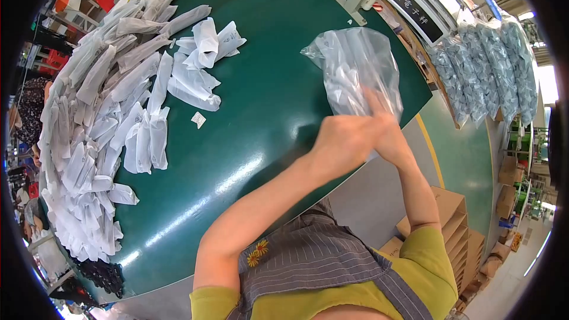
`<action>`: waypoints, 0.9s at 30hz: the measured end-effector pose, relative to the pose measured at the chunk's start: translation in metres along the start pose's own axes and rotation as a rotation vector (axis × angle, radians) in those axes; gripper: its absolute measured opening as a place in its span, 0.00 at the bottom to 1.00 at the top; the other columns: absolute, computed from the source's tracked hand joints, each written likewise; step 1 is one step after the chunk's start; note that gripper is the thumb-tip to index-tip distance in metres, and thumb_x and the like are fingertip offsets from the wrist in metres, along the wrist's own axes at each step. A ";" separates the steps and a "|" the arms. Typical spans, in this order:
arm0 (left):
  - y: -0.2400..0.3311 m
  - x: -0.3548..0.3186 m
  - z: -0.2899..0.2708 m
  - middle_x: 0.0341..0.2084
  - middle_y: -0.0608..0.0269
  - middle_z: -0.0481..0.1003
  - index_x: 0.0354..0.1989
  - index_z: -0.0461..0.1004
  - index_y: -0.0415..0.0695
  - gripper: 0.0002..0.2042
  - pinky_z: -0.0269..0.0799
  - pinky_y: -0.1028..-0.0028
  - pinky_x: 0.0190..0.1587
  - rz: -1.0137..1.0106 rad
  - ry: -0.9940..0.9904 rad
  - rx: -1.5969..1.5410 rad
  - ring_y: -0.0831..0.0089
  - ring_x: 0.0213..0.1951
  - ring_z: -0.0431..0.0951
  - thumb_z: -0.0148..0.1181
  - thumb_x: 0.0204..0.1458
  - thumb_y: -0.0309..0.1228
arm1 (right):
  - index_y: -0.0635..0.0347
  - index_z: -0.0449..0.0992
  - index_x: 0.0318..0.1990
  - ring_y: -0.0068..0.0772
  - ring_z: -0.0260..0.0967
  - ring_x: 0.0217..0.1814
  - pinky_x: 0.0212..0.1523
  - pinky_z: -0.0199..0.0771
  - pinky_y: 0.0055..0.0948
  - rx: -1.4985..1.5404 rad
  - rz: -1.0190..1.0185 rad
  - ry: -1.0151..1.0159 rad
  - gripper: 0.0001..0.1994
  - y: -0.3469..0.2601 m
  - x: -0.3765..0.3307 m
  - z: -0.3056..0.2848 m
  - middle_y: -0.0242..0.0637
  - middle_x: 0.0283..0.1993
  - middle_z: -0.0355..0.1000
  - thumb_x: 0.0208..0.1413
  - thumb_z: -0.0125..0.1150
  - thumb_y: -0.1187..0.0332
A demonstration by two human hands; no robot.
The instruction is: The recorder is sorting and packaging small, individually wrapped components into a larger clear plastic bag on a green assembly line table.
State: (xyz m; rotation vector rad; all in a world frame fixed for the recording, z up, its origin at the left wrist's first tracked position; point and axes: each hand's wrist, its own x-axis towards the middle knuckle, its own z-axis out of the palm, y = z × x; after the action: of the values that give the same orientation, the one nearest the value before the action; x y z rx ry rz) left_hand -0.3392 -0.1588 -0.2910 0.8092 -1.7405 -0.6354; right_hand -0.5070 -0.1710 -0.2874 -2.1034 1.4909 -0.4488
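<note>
We see the clear bag (360, 62) right of the pile of white packets (98, 104), left hand (342, 141) curled tight on its near end, right hand's (388, 137) grip unclear to us; probably light, soft, slippery, best held by bunched plastic.

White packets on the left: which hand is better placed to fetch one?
Probably the left hand: it's nearer the white packets, and its forearm lies on that side. The right hand is farther off. Both are at the clear bag.
</note>
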 end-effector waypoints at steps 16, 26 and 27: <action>0.029 0.028 -0.008 0.21 0.55 0.77 0.38 0.76 0.43 0.07 0.72 0.64 0.24 0.047 -0.204 0.147 0.58 0.24 0.79 0.59 0.51 0.24 | 0.58 0.54 0.71 0.40 0.45 0.77 0.72 0.48 0.39 0.553 -0.154 -0.390 0.32 -0.017 0.066 0.013 0.44 0.74 0.50 0.63 0.56 0.59; 0.052 -0.013 0.004 0.29 0.49 0.80 0.39 0.78 0.41 0.06 0.76 0.62 0.33 -0.147 -0.268 -0.136 0.53 0.31 0.81 0.58 0.54 0.26 | 0.63 0.55 0.68 0.65 0.58 0.62 0.60 0.57 0.60 -0.466 -0.029 0.038 0.38 -0.048 0.071 0.083 0.61 0.67 0.53 0.53 0.63 0.56; 0.055 -0.012 0.009 0.29 0.49 0.80 0.39 0.78 0.41 0.06 0.76 0.62 0.33 -0.135 -0.277 -0.157 0.53 0.31 0.81 0.58 0.54 0.26 | 0.63 0.55 0.68 0.65 0.58 0.62 0.60 0.57 0.60 -0.480 -0.009 0.044 0.38 -0.038 0.073 0.087 0.61 0.67 0.53 0.53 0.63 0.56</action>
State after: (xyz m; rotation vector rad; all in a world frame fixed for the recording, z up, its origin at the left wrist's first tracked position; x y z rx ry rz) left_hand -0.3570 -0.1143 -0.2598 0.7607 -1.8659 -1.0016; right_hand -0.4056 -0.2108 -0.3374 -2.4725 1.7492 -0.1464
